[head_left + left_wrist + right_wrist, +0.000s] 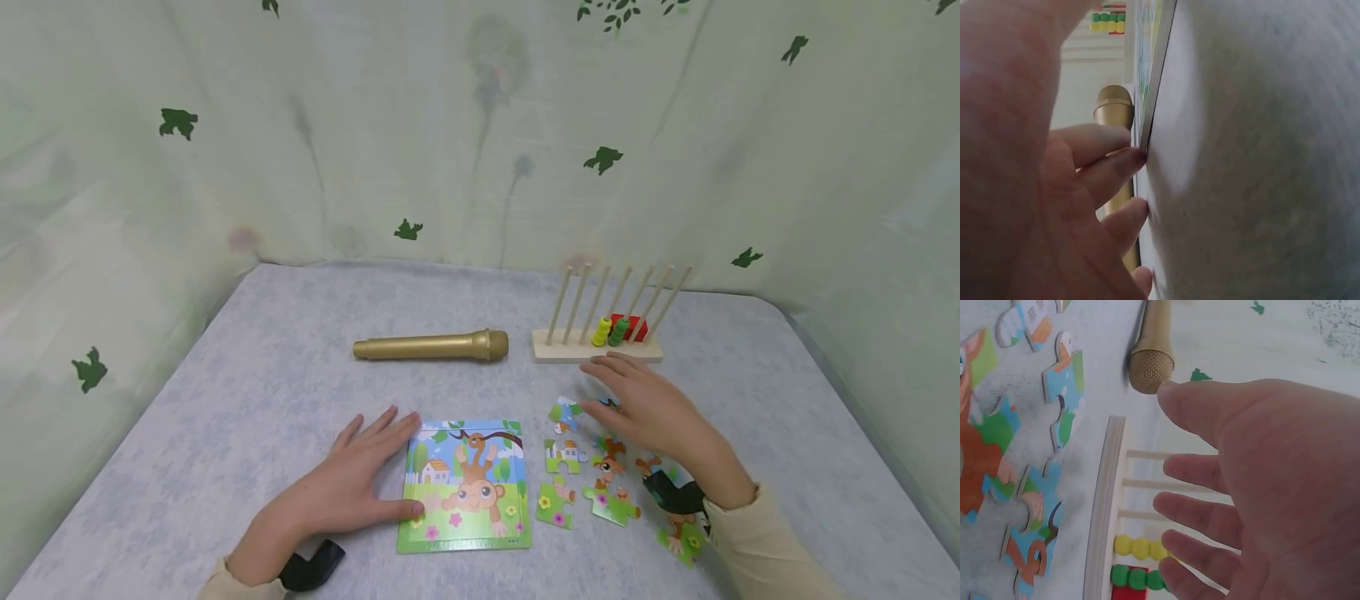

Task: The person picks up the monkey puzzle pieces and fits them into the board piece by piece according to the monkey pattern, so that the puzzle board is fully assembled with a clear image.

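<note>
A square puzzle board (465, 544) printed with a hanging monkey lies flat on the table. My left hand (348, 479) rests along its left side, thumb on the lower left edge and a fingertip at the upper left corner. Several loose jigsaw pieces (556, 502) lie spread right of the board. Over them hovers my right hand (648, 408), fingers extended and holding nothing. Beyond its fingertips stands a wooden bead counter (543, 346) with upright pegs, yellow beads (602, 332) and green beads (618, 332). In the right wrist view the jigsaw pieces (1029, 550) lie below the palm.
A gold microphone (427, 346) lies sideways behind the puzzle board. Behind the bead counter's pegs shows a red block (637, 327). A pale curtain (450, 125) with green leaf and bird shapes hangs around the back and sides of the grey table (262, 375).
</note>
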The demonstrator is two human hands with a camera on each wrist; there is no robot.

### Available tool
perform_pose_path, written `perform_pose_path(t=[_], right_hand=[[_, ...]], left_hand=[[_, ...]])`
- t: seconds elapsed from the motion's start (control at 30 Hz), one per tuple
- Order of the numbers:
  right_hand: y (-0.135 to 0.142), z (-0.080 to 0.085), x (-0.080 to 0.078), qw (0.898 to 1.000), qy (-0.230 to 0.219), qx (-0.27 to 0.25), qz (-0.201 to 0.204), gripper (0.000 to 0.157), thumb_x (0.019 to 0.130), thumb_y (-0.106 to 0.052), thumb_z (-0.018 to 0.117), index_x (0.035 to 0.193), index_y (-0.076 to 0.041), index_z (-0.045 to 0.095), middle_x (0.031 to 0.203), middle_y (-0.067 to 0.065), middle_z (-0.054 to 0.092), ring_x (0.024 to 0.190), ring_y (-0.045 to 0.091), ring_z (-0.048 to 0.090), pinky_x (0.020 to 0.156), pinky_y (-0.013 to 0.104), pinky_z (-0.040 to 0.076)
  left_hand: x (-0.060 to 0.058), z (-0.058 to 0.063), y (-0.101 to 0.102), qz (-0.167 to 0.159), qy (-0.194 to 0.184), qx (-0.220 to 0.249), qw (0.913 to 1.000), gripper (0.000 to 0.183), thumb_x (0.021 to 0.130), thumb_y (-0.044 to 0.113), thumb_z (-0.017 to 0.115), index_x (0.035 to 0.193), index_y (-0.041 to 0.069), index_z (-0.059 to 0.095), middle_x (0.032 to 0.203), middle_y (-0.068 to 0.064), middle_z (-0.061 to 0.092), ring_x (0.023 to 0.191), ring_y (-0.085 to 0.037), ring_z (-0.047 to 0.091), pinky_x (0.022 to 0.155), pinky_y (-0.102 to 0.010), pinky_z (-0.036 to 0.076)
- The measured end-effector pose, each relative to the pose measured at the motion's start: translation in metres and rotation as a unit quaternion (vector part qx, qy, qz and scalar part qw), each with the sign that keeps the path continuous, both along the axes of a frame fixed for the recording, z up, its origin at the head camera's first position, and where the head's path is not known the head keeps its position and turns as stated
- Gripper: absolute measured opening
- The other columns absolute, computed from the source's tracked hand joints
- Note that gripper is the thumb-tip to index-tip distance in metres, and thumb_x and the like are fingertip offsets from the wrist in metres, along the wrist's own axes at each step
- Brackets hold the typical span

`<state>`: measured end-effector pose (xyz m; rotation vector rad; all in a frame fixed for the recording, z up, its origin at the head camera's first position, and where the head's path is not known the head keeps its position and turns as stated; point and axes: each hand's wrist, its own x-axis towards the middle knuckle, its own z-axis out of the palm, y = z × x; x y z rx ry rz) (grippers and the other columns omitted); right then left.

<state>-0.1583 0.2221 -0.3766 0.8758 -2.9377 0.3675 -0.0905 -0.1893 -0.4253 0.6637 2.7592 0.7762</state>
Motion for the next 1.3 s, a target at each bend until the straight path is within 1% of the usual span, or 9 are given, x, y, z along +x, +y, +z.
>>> perform_pose_path(t=[0.13,0.27,0.37,0.63,0.77,0.87,1.03,1.23,1.3], right_hand=[[-0.007,-0.002,-0.007,1.000,-0.022,-0.014,-0.001,0.058,0.101,-0.037,0.067,0.146,-0.004,0.056,0.146,0.020,0.058,0.136,0.042,0.052,0.109,0.060,0.047],[-0.011,-0.008,-0.012,0.998,-0.055,-0.044,0.000,0.059,0.101,-0.038,0.068,0.148,-0.006,0.055,0.146,0.016,0.059,0.134,0.038,0.056,0.106,0.057,0.050],[-0.013,-0.013,-0.015,0.995,-0.081,-0.062,0.006,0.059,0.100,-0.037,0.069,0.149,-0.006,0.055,0.148,0.013,0.059,0.135,0.036,0.055,0.107,0.057,0.050],[-0.014,-0.023,-0.016,0.991,-0.104,-0.077,0.025,0.063,0.094,-0.035,0.077,0.145,-0.003,0.057,0.144,0.013,0.061,0.132,0.036,0.057,0.106,0.056,0.051],[-0.011,-0.028,-0.016,0.991,-0.113,-0.066,0.017,0.065,0.092,-0.039,0.078,0.144,-0.004,0.058,0.141,0.013,0.063,0.130,0.035,0.058,0.105,0.055,0.051],[-0.008,-0.031,-0.016,0.992,-0.112,-0.052,0.012,0.063,0.092,-0.039,0.079,0.141,-0.006,0.060,0.137,0.011,0.064,0.126,0.034,0.060,0.103,0.054,0.052],[-0.006,-0.035,-0.017,0.994,-0.104,-0.039,0.020,0.053,0.091,-0.038,0.080,0.133,-0.008,0.066,0.126,0.008,0.067,0.118,0.032,0.062,0.099,0.052,0.054],[-0.007,-0.037,-0.018,0.995,-0.095,-0.028,0.026,0.046,0.094,-0.039,0.077,0.129,-0.010,0.070,0.125,0.006,0.068,0.118,0.031,0.062,0.098,0.051,0.055],[-0.007,-0.037,-0.017,0.995,-0.092,-0.026,0.026,0.044,0.094,-0.038,0.077,0.128,-0.011,0.071,0.124,0.006,0.069,0.116,0.030,0.063,0.097,0.050,0.055]], left_hand=[[-0.002,-0.002,-0.003,-0.025,-0.017,0.011,0.9995,0.119,0.074,0.075,0.078,0.163,0.010,0.032,0.169,-0.004,0.032,0.159,-0.033,0.015,0.124,-0.067,0.000],[-0.003,-0.003,-0.008,-0.055,-0.013,0.016,0.9982,0.130,0.065,0.075,0.083,0.163,0.006,0.030,0.170,-0.009,0.028,0.159,-0.041,0.013,0.121,-0.071,0.000],[-0.004,-0.003,-0.011,-0.071,-0.007,0.019,0.9973,0.134,0.061,0.074,0.085,0.162,0.005,0.030,0.170,-0.011,0.027,0.157,-0.045,0.012,0.119,-0.073,0.000],[-0.004,-0.004,-0.011,-0.073,-0.015,0.021,0.9970,0.137,0.059,0.074,0.086,0.163,0.006,0.028,0.171,-0.010,0.024,0.158,-0.044,0.011,0.120,-0.072,0.001],[-0.005,-0.006,-0.009,-0.074,-0.015,0.028,0.9967,0.137,0.059,0.072,0.087,0.163,0.006,0.027,0.171,-0.012,0.023,0.158,-0.043,0.011,0.121,-0.070,0.002],[-0.005,-0.008,-0.007,-0.073,-0.009,0.025,0.9970,0.137,0.060,0.073,0.085,0.163,0.006,0.027,0.171,-0.011,0.022,0.159,-0.040,0.011,0.123,-0.066,0.001],[-0.005,-0.012,-0.005,-0.069,-0.004,0.007,0.9976,0.136,0.062,0.079,0.081,0.164,0.007,0.027,0.173,-0.007,0.017,0.160,-0.033,0.009,0.127,-0.053,-0.004],[-0.003,-0.013,-0.003,-0.071,0.008,-0.005,0.9974,0.136,0.063,0.082,0.078,0.163,0.006,0.027,0.173,-0.008,0.016,0.160,-0.032,0.009,0.128,-0.040,-0.009],[-0.003,-0.014,-0.002,-0.071,0.013,-0.007,0.9974,0.136,0.063,0.082,0.078,0.163,0.006,0.027,0.173,-0.009,0.017,0.160,-0.032,0.010,0.128,-0.039,-0.009]])
